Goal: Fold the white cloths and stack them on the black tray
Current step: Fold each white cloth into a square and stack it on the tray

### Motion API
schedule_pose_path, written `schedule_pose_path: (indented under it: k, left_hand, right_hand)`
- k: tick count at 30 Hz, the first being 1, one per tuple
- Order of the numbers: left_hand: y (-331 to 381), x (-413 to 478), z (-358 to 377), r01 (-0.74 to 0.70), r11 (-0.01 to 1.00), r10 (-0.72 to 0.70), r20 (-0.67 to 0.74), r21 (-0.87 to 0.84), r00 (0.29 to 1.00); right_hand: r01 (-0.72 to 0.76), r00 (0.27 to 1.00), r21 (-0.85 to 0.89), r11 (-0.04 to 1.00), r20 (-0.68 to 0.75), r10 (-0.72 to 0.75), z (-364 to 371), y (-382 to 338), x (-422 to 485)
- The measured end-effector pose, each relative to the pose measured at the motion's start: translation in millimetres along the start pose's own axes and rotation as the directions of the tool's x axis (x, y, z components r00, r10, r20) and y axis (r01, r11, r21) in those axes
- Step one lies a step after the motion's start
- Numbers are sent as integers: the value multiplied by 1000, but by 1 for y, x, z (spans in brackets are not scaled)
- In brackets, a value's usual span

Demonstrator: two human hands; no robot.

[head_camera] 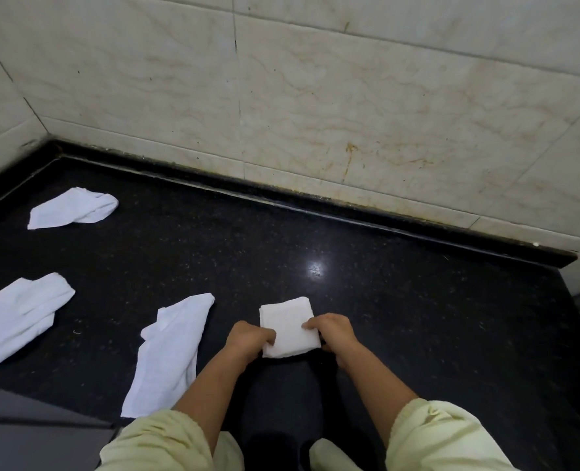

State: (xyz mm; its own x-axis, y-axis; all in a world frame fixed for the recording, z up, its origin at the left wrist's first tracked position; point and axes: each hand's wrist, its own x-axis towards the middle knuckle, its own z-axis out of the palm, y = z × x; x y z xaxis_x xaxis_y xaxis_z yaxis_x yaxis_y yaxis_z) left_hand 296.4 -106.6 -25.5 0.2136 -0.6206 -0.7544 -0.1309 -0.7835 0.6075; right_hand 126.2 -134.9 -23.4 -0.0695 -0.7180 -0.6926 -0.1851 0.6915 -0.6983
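A small folded white cloth [287,324] lies on the black counter near its front edge. My left hand [249,339] grips its left side and my right hand [333,331] grips its right side. Three unfolded white cloths lie to the left: one long cloth [168,355] just beside my left arm, one [20,314] at the far left, one [72,207] at the back left. No black tray can be made out.
The black speckled counter [401,300] runs back to a raised dark lip and a cream tiled wall [350,113]. The wall turns a corner at the back left. A grey surface [26,436] lies below the counter's front edge at the lower left.
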Motion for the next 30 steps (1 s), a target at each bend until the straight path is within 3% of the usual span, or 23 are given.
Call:
schedule_pose_path:
  k: [5,10,16,21,30]
  left_hand:
    - [8,-5,-12,138,968,-91,217,-211,972]
    - [14,-3,-10,182,945,-77,355,-271,932]
    - [39,-12,5,37,983,58,489,-182,870]
    - [59,-21,38,-107,982,176,537,-158,825]
    - [82,-66,141,-225,969,241,626,-107,742]
  right_hand:
    - [-145,985,294,945,134,109,-11,-5,-5]
    - [-183,977,403,897,178,120,-20,-3,-12]
    - [-139,985,507,851,163,63,-45,-4,-27]
    - [-54,997,586,808,70,16,-86,5,-40]
    - [100,995,647,756,-73,-69,-200,33,-85]
